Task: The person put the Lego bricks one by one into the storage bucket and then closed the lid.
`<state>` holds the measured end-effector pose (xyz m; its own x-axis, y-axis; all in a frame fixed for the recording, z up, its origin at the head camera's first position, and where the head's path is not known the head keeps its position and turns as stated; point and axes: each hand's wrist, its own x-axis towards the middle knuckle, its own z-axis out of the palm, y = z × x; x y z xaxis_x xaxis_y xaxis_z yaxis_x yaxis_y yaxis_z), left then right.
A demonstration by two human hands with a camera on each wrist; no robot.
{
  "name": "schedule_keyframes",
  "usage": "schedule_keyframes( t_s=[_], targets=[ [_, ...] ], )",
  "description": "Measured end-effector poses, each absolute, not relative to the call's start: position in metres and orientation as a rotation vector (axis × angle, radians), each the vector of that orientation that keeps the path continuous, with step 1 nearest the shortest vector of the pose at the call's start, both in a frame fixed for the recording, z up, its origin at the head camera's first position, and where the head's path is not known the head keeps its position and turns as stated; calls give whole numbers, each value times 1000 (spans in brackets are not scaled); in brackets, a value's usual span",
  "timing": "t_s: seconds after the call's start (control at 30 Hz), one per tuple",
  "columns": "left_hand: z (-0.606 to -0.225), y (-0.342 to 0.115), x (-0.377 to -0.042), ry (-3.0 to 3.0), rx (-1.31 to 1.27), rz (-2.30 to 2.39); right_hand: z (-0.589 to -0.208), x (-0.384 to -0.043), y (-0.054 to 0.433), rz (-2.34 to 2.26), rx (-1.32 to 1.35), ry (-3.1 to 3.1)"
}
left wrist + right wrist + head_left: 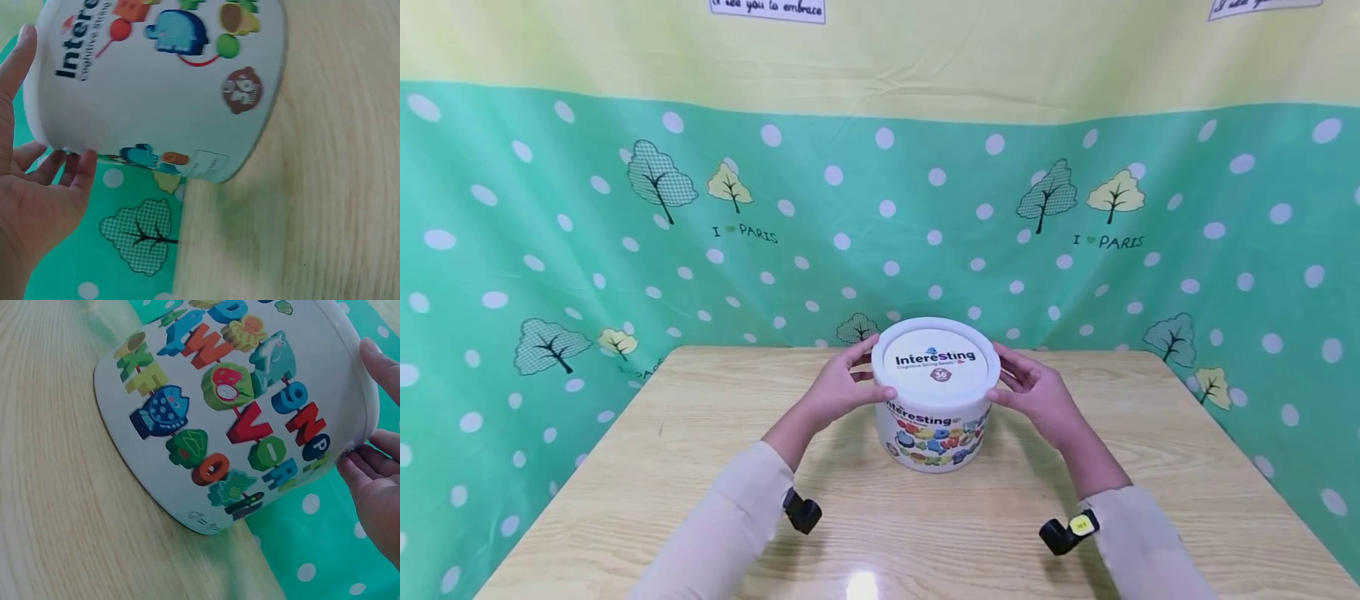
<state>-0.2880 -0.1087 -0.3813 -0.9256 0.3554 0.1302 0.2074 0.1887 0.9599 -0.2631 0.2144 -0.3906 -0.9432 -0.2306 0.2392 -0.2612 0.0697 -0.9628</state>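
A round white tub (pixel 934 446) printed with colourful letters and animals stands upright on the wooden table. Its white lid (pixel 917 387) reads "Interesting" and is seated on top. My left hand (pixel 841 389) grips the lid's rim from the left, thumb in front and fingers round the side. On the opposite side my right hand (pixel 1036 393) holds the rim in the same way. In the left wrist view, the left fingertips (pixel 89 159) touch the tub just under the rim. The right wrist view shows the right thumb (pixel 378 365) against the lid's edge.
The wooden table (pixel 722 417) reaches back to a green and yellow curtain (pixel 887 183) with dots and trees. This cloth hangs behind the tub and along both sides. A small black camera is strapped to each wrist.
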Motion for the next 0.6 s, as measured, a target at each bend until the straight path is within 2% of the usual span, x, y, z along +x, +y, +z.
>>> schedule_keyframes(
  t_s=[0.2,0.6],
  targets=[
    [-384,-106,-289,2369,548,1841,-392,-263,214,2061,456,-2294],
    [-383,-106,-289,2396,521,1804,-393,-263,216,1965,496,-2332]
  ],
)
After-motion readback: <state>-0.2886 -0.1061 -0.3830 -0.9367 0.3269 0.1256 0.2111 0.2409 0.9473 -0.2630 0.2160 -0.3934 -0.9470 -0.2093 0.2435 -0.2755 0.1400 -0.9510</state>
